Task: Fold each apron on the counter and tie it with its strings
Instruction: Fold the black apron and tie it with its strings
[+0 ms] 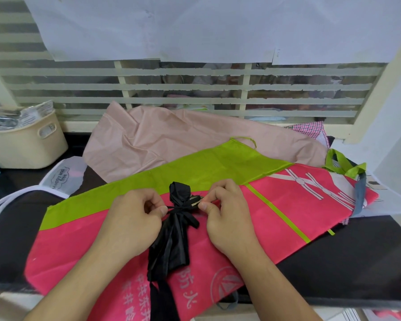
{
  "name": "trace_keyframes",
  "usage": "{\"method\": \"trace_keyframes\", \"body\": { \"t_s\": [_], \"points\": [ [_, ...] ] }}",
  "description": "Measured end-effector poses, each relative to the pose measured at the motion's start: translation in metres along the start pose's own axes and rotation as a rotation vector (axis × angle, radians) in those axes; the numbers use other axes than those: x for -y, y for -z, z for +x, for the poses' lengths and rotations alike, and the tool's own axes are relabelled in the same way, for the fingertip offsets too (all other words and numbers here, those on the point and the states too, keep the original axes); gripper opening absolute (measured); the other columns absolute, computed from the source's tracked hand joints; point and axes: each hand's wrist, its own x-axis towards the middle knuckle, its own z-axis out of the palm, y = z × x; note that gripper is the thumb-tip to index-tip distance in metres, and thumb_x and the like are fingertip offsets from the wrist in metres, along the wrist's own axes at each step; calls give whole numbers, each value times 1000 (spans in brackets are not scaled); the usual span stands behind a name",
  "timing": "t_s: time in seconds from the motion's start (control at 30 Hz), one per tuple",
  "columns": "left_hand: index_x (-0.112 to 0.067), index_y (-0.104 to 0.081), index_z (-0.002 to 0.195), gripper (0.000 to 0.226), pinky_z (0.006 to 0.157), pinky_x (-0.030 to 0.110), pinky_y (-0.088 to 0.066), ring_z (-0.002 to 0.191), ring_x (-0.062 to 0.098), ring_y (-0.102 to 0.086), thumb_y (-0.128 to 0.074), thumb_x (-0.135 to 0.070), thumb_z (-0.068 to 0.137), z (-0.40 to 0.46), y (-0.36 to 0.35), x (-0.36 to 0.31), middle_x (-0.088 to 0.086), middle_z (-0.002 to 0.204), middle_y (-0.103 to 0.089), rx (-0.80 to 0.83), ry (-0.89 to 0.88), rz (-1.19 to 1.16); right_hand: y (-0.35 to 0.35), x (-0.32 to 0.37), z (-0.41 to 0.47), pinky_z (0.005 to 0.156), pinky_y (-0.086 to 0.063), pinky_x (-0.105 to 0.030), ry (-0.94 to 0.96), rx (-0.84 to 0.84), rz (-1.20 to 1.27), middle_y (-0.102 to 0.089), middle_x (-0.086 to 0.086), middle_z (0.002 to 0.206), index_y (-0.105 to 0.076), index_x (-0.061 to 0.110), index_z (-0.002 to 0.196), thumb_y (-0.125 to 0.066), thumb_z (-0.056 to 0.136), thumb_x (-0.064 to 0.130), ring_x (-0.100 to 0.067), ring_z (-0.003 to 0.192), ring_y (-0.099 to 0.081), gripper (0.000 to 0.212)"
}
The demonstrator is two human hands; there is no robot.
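While the black apron (171, 230) lies rolled into a narrow bundle at the centre of the frame, I cinch its strings (183, 208) round its upper part. My left hand (134, 218) pinches 1 string end between thumb and forefinger, just left of the knot; my right hand (225, 212) pinches the other end just right of it, the remaining fingers curled in. Holding the 2 ends on opposite sides lets me pull outward evenly, so the wrap should tighten without dragging the bundle sideways. Above the knot the fabric bunches into a small head; below it the roll runs toward the lower edge, and 1 strap trails off the bottom. The bundle rests on a pink apron (252, 218) spread flat, which gives a smooth working surface. Its green band (171, 174) crosses the middle of the frame. A beige apron (171, 140) lies crumpled behind, upper centre, apparently awaiting folding. All sit on the dark counter (357, 251). A cream basket (26, 144) stands at the left edge.
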Motion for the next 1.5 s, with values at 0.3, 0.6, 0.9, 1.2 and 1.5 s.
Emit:
{"method": "trace_keyframes", "body": {
  "t_s": [0.3, 0.6, 0.9, 1.2, 1.5],
  "points": [
    [-21, -70, 75, 23, 55, 21, -42, 55, 5, -57, -70, -23, 98, -1, 1, 8, -8, 66, -67, 56, 53, -179, 7, -3, 3, 78, -38, -10, -23, -37, 102, -60, 8, 94, -66, 22, 74, -76, 87, 4, -4, 90, -58, 25],
    [-29, -79, 91, 23, 81, 39, -57, 84, 6, -74, -80, -50, 81, -8, 7, -1, -13, 86, -79, 317, 114, -229, 1, 6, -1, 87, -59, -31, -52, 283, 678, -72, -9, 116, -78, 3, 115, -58, 96, 16, -16, 114, -69, 31],
    [-15, -69, 119, 27, 77, 36, -57, 90, 22, -78, -72, -6, 94, -22, 21, -1, 7, 107, -81, 152, 281, -971, -1, 6, 3, 80, -62, -40, -330, 154, 940, -64, -27, 124, -63, -1, 119, -44, 84, -22, -43, 107, -72, 45],
    [-7, -62, 128, 33, 91, 43, -59, 103, 25, -73, -62, -3, 95, -37, 54, -5, 12, 110, -76, 22, 165, -1535, 26, 84, -61, 69, -57, -39, -209, 616, 660, -69, -18, 80, -62, 10, 118, -64, 94, 14, -32, 67, -71, 24],
    [10, -57, 135, 47, 90, 56, -61, 124, 40, -66, -70, -10, 94, -54, 72, -4, 25, 132, -68, -62, 246, -1580, 98, 105, -81, 54, -36, -23, -204, 438, 121, -51, 8, 58, -69, 23, 70, -74, 95, 26, -7, 50, -44, 26]
  ]
}}
